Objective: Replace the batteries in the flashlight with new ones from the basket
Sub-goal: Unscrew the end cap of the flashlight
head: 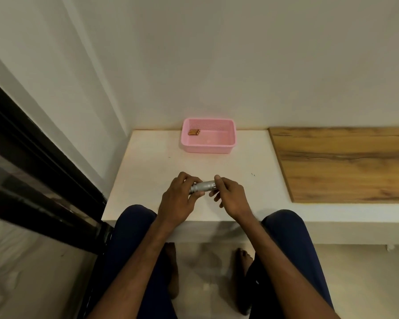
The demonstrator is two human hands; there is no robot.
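Note:
A short silver flashlight (204, 186) lies crosswise just above the white table, held at both ends. My left hand (180, 199) is closed around its left end and my right hand (230, 196) pinches its right end with thumb and fingers. At the back of the table stands a pink plastic basket (230, 143). A few copper-coloured batteries (194, 132) lie side by side in the basket's back left corner. Whether the flashlight's cap is on or off is hidden by my left hand.
The white table (152, 171) ends at a wall behind the basket and to the left. A wooden board (346, 164) covers the surface to the right. A black-framed glass panel (32, 171) stands at the left. My knees sit against the table's front edge.

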